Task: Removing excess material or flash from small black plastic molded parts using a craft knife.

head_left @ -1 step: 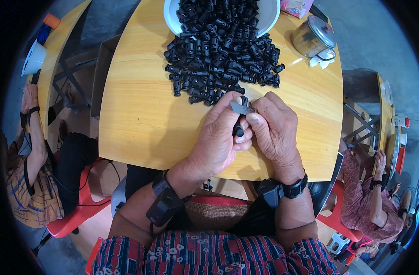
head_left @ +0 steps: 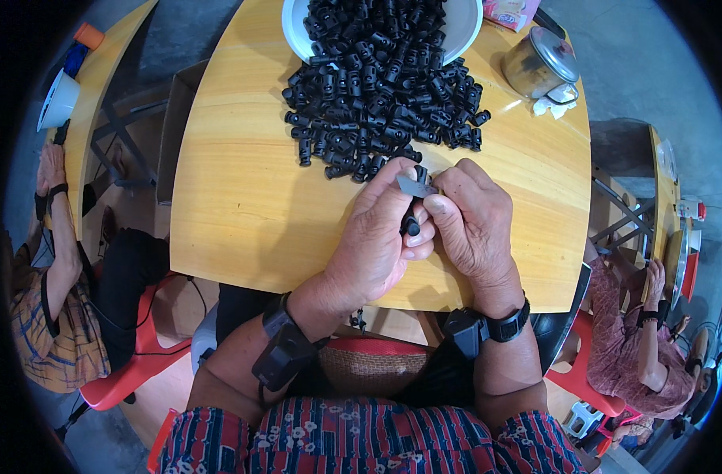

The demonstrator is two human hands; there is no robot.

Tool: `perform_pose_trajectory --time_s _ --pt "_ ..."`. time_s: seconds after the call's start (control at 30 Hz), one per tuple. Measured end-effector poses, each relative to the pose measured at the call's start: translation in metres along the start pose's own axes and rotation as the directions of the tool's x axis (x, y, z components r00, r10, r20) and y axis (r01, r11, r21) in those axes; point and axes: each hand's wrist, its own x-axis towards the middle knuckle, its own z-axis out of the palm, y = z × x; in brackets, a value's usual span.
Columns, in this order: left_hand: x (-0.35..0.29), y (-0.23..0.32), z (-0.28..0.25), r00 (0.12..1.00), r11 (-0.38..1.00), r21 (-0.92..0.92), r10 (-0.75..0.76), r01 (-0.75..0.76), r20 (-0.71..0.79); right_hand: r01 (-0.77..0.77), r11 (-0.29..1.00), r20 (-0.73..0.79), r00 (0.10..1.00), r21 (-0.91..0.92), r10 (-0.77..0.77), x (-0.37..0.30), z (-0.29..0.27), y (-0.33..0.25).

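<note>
Nothing visibly differs from the preceding picture, so the work seems paused. Above the table point(head_left: 242, 197)'s near half, the left hand point(head_left: 380, 229) grips a black cord lock point(head_left: 411, 225), long axis running near-to-far, rounded end toward the near edge; the right hand point(head_left: 473, 217) pinches a grey blade point(head_left: 414, 188) across it.

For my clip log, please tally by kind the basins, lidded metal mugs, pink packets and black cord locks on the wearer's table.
White basin: 1
Lidded metal mug: 1
Pink packet: 1
Black cord locks: overlapping, not countable
Total: 3, cord locks excluded
</note>
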Motion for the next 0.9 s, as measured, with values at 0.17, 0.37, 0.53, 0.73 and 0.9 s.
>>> perform_pose_trajectory --time_s 0.17,0.37,0.53,0.73,0.9 --pt "0.0022 0.0007 0.0007 1.0 1.0 0.006 0.004 -0.004 0.008 -0.008 1.0 0.005 1.0 0.007 0.008 0.0017 -0.0008 0.0003" --pt "0.0049 0.0021 0.0026 1.0 1.0 0.004 0.015 -0.015 -0.015 -0.009 1.0 0.016 1.0 0.013 0.009 0.0052 0.0005 0.0014" --pt "0.0049 0.0007 0.0028 0.999 0.999 -0.024 0.028 -0.029 -0.021 -0.055 0.995 0.038 0.998 0.078 0.052 0.0056 0.0014 -0.0006" --pt "0.0029 0.0013 0.0088 0.992 1.0 0.013 0.025 -0.024 -0.12 -0.091 0.99 0.02 0.996 0.111 0.089 0.0071 0.0017 -0.003" --pt "0.0047 -0.0004 0.0044 0.999 0.998 0.043 0.038 -0.037 -0.036 -0.023 0.998 0.031 0.999 0.066 0.021 0.0064 -0.0009 -0.0004"
